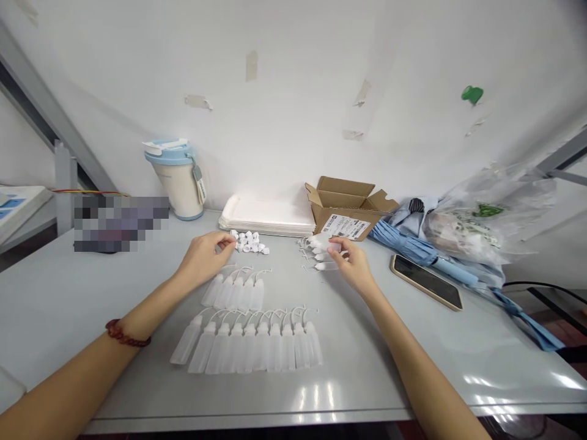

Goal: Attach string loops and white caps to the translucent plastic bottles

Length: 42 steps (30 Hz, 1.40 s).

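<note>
My left hand (pixel 207 258) is at the left edge of a pile of small white caps (pixel 248 246). Its thumb and forefinger are pinched together; whatever is between them is hidden. At the right, my right hand (pixel 351 263) has its thumb and fingers closed on a translucent squeeze bottle (pixel 335 245). More such bottles (pixel 324 266) lie under and beside those fingers. In front of my left hand lies a short row of bottles (pixel 239 293) with thin curved tubes at their tops. A longer row of the same bottles (pixel 247 347) lies nearer the table's front edge.
Against the wall are a cup with a blue lid (pixel 180 177), a stack of white trays (pixel 270 215) and an open cardboard box (pixel 345 208). A blue umbrella (pixel 403 244), a phone (pixel 426 282) and a plastic bag (pixel 490 214) lie at the right. A blurred-out object (pixel 119 225) lies left.
</note>
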Motion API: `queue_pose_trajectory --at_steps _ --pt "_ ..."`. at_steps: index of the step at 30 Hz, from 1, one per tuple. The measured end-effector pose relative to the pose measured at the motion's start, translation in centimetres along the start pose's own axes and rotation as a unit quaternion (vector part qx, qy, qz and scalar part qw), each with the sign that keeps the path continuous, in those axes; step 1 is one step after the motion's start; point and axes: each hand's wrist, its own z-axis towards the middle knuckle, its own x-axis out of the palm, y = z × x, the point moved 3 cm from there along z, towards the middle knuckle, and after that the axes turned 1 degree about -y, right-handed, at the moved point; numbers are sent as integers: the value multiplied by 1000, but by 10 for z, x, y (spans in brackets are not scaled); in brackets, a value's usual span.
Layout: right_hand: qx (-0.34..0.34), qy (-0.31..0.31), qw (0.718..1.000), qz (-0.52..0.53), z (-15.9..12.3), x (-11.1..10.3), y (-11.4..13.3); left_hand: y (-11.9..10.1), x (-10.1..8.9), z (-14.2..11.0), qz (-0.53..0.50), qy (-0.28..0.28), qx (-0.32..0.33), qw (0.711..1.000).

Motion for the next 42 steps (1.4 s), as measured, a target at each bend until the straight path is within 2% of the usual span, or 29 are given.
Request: queue_pose_trajectory --at_steps 5,11,20,29,32,35,37,40,42 --pt "-22 8 1000 -14 1 2 -4 5 4 4 30 30 99 994" --pt "-58 4 998 -40 2 -1 -6 7 10 2 -3 51 126 991" --pt "-77 -21 995 -61 4 -3 -13 4 11 2 5 70 112 991" --pt "-78 -29 995 -54 3 -2 -11 6 12 2 -12 58 92 994" --pt "-66 -45 996 -42 1 -4 -1 7 12 2 -18 55 92 994" --pt "-53 -55 997 18 -8 -2 23 8 13 2 -17 62 97 993" --pt "-86 -2 995 53 -19 6 48 7 13 2 -16 70 101 992" --pt "-144 160 972 97 -40 24 84 4 13 0 -14 78 101 992" --pt "-152 267 946 98 -53 34 100 1 13 -1 -13 81 97 992"
